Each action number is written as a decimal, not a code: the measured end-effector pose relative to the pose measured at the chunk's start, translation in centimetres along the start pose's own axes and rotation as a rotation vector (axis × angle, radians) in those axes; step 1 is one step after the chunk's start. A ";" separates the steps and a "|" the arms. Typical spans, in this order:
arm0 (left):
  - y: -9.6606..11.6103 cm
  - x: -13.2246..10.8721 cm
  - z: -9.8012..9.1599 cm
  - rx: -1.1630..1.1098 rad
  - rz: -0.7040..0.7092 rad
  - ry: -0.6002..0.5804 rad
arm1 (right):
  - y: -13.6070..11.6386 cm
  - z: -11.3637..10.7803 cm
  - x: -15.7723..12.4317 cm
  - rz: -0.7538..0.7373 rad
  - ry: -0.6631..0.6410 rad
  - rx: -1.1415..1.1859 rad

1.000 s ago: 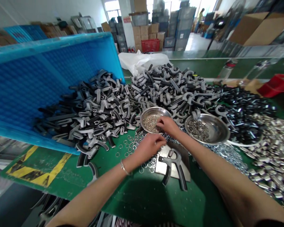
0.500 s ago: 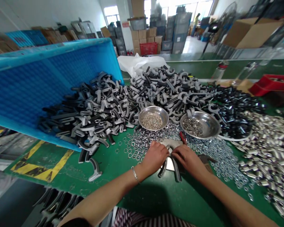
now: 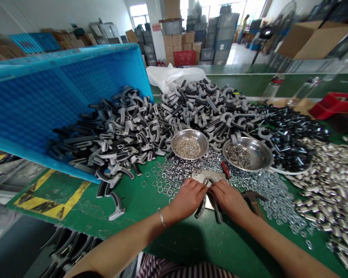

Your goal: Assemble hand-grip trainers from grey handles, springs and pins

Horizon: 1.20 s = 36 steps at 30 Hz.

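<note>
My left hand [image 3: 190, 197] has its fingers closed on a grey tool body with two curved handles [image 3: 218, 214]. A short silvery cylinder shows by my left fingertips. My right hand [image 3: 227, 197] pinches the same tool from the other side, its fingertips close to the left ones. Under the tool lies a flat metal plate [image 3: 198, 175]. The handles point toward me, partly covered by my hands. Any small part between the fingertips is hidden.
Metal bowls of tiny parts [image 3: 204, 136] and pins [image 3: 263, 154] stand beyond the plate. A hammer [image 3: 251, 197] and a red-handled tool [image 3: 225, 170] lie to its right. Loose rings, nuts and cylinders surround them. A blue crate [image 3: 69, 65] spills grey handles at left.
My right hand has turned a little and its fingers have closed in over the tool. The left hand still grips it. The view has shifted slightly, and more of the hammer shows.
</note>
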<state>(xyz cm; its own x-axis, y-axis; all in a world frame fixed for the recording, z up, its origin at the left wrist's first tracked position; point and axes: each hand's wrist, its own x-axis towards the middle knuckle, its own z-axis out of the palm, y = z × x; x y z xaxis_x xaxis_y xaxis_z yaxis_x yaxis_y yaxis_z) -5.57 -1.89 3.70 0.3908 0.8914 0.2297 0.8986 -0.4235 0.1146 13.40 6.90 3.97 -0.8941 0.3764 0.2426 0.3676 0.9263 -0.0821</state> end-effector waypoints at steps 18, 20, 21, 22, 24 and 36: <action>1.9 -1.6 0.7 0.027 -0.086 -0.041 | -1.6 -0.3 -3.4 -0.047 -0.094 -0.139; 1.9 -1.6 0.7 0.026 -0.084 -0.049 | -1.5 -0.7 -3.5 -0.043 -0.102 -0.094; 1.9 -1.6 0.7 0.027 -0.086 -0.053 | -1.3 -0.9 -3.7 -0.038 -0.098 -0.052; 1.9 -1.5 0.6 0.030 -0.087 -0.057 | -1.1 -1.1 -3.9 -0.026 -0.090 0.001; 1.9 -1.5 0.6 0.035 -0.085 -0.066 | -0.5 -1.5 -5.0 0.045 -0.055 0.105; 1.7 -1.4 0.1 -0.124 -0.184 -0.047 | 0.8 -2.6 -17.2 0.811 -0.107 0.197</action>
<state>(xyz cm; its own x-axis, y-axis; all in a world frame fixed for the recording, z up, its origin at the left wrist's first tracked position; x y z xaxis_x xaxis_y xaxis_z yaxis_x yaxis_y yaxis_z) -4.60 -3.82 3.43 0.2343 0.9607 0.1489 0.9254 -0.2673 0.2687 29.71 1.11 2.26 -0.3955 0.9167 -0.0566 0.8642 0.3505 -0.3611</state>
